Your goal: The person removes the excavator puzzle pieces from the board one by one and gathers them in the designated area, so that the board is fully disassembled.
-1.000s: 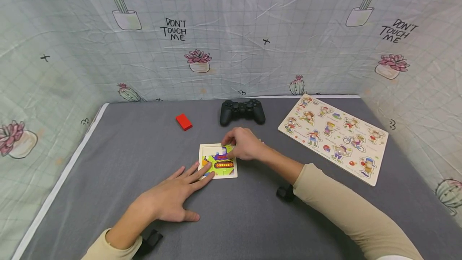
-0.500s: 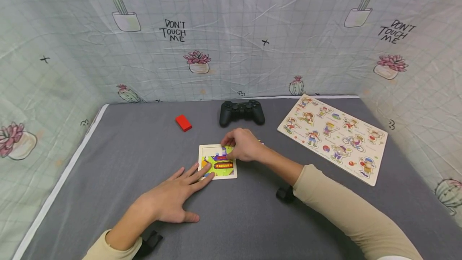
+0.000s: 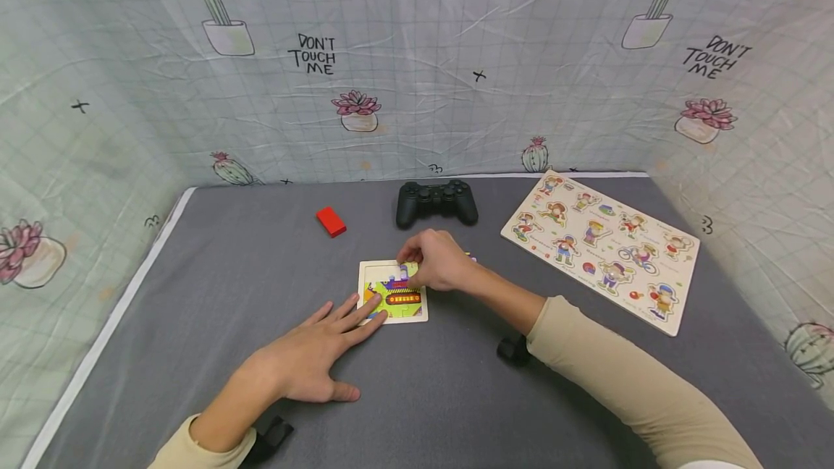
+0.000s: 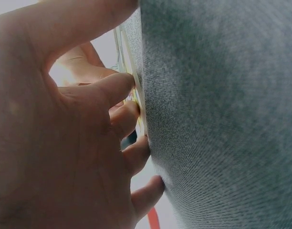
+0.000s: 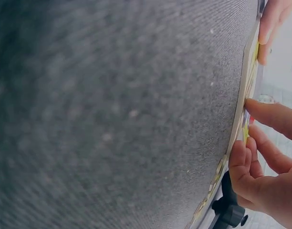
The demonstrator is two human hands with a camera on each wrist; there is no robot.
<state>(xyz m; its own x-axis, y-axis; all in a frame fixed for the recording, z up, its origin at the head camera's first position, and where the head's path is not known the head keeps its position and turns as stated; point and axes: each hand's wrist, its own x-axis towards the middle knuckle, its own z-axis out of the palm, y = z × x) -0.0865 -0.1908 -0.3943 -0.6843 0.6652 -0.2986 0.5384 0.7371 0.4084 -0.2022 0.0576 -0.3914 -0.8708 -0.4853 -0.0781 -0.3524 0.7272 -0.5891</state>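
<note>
Wooden puzzle (image 3: pixel 378 264), long track (image 3: pixel 404 298) sideways, left hand (image 3: pixel 313 359) wide, right hand (image 3: pixel 440 260) tight on a piece (image 3: pixel 405 271).

Head view evenly lit, soft shadows; wrist-view backgrounds overexposed, nearest cloth (image 5: pixel 88 114) blurred.

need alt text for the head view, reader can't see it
A person's right hand pinches a piece at the upper right of a small framed puzzle on a grey cloth, while the spread left hand touches its lower left. Behind it lie a red block and a black game controller; a larger picture board lies to the right.
</note>
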